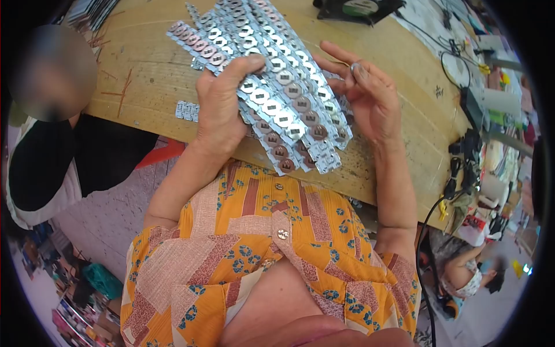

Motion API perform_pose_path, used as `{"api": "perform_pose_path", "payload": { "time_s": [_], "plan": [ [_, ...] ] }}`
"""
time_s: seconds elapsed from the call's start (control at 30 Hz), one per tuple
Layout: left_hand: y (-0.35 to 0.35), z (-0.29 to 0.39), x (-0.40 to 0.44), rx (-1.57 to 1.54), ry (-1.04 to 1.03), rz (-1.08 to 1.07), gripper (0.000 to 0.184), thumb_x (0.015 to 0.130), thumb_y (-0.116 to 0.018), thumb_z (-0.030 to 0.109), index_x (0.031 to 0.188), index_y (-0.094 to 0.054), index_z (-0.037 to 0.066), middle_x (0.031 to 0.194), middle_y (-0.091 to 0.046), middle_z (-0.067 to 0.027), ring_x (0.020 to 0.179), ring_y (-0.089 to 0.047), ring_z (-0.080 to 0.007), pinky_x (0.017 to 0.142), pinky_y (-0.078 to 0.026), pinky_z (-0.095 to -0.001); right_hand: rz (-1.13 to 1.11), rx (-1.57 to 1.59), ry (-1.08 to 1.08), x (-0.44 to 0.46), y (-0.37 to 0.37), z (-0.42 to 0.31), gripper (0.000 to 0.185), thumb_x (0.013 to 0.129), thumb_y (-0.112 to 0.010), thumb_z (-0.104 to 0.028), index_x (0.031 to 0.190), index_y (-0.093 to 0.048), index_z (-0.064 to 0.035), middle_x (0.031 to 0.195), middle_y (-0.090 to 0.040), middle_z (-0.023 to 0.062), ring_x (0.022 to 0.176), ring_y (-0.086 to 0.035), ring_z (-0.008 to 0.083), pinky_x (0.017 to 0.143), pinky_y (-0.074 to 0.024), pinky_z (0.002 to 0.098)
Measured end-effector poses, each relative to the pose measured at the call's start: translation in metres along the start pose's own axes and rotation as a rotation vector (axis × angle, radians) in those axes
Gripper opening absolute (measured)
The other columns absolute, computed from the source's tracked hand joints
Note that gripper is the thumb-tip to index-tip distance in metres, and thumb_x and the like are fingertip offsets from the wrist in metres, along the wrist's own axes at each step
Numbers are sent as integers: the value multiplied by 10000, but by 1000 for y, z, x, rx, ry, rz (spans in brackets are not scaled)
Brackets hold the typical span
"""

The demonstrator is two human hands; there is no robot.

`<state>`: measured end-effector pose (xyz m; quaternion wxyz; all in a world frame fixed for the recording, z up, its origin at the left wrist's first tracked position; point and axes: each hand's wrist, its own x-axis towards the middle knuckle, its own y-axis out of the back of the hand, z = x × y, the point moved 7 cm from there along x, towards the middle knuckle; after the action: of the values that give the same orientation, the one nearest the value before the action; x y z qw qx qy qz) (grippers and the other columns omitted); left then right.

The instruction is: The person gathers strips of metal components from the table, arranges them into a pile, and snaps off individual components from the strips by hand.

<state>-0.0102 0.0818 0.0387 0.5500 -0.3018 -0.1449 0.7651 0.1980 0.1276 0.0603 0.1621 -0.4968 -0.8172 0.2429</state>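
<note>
The left hand (pixel 222 101) has a closed grip on a fanned bundle of long strips (pixel 272 104), its thumb laid flat across their upper faces and its other fingers mostly hidden beneath. The strips are held above the near part of the desk (pixel 144 63), in front of a yellow-orange patterned shirt (pixel 277 231). They look thin, flat and stiff, with notched edges, and carry rows of round discs with small dark rectangular marks; some discs are bright silver, others pinkish or coppery brown. The strips overlap at slightly different angles.

The right hand (pixel 373 95) is just beside the bundle, its grip loosely open: some fingers reach toward the strips, apart from one another, while others are bent. A shiny ring-like band (pixel 354 67) shows at the bent fingers. Whether a fingertip touches the strips cannot be told.

The desk has a worn, wood-grained top. A short pale-blue piece (pixel 187 110) lies on it near the left wrist, with thin reddish-brown slivers (pixel 124 92) farther left.
</note>
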Motion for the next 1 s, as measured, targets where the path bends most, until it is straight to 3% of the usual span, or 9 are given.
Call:
{"api": "perform_pose_path", "payload": {
  "time_s": [0.2,0.27,0.53,0.63,0.7,0.73,0.83,0.9,1.0],
  "plan": [
    [1,4,3,-19,-10,-2,252,880,-710,109,1080,-657,-35,1018,-714,-122,910,-708,-198,857,-593,-340,21,-21,-10,-1,4,1,252,992,-591,-128,1029,-680,105,1358,-589,264,1235,-614,363,932,-577,379],
    [1,4,5,-70,2,23,209,850,-715,46,1040,-654,-14,958,-702,-86,840,-699,-174,793,-593,-324,-9,-33,-3,-1,8,5,243,987,-602,-132,1032,-693,89,1337,-612,247,1207,-637,334,905,-580,350],
    [-1,9,14,-98,-58,61,178,826,-716,8,994,-663,-15,899,-695,-82,792,-692,-178,764,-587,-326,55,-94,-95,-1,4,11,291,976,-608,-159,1139,-698,64,1181,-691,148,1011,-678,158,864,-559,280],
    [-3,9,1,41,75,109,278,810,-705,-20,1079,-638,-32,957,-685,-105,851,-691,-198,784,-585,-340,149,-265,-161,-10,13,9,371,920,-587,-143,1218,-678,58,1084,-703,83,953,-647,116,851,-515,248],
    [-8,10,1,2,-96,143,406,800,-693,-38,1193,-591,-33,1040,-668,-110,926,-677,-208,821,-573,-349,171,-438,-155,-15,12,3,438,868,-563,-126,1253,-668,54,1027,-701,45,898,-617,101,840,-489,244],
    [-2,5,7,40,-104,130,491,796,-687,-48,1267,-551,-15,1106,-652,-92,976,-659,-203,857,-559,-347,195,-379,-140,-13,13,5,464,852,-562,-126,1273,-664,42,1012,-710,41,905,-621,107,865,-491,260],
    [-4,0,10,-70,-101,75,484,786,-700,-52,1248,-564,-6,1084,-655,-68,975,-660,-190,867,-554,-340,158,-261,-154,-13,11,5,357,870,-604,-116,1179,-705,31,1056,-718,74,960,-643,132,904,-487,273],
    [-8,1,13,-118,-88,46,462,791,-707,-41,1230,-569,3,1074,-658,-63,968,-664,-182,859,-556,-338,128,-564,119,-10,4,-15,267,875,-620,-86,1092,-718,36,1028,-715,80,895,-647,135,840,-504,278],
    [-4,5,13,-84,-99,53,421,798,-718,-23,1193,-575,15,1067,-661,-55,952,-670,-175,850,-560,-337,139,-787,167,-18,-15,-42,191,915,-629,-111,979,-714,49,973,-699,93,829,-669,140,738,-525,275]
  ]
}}
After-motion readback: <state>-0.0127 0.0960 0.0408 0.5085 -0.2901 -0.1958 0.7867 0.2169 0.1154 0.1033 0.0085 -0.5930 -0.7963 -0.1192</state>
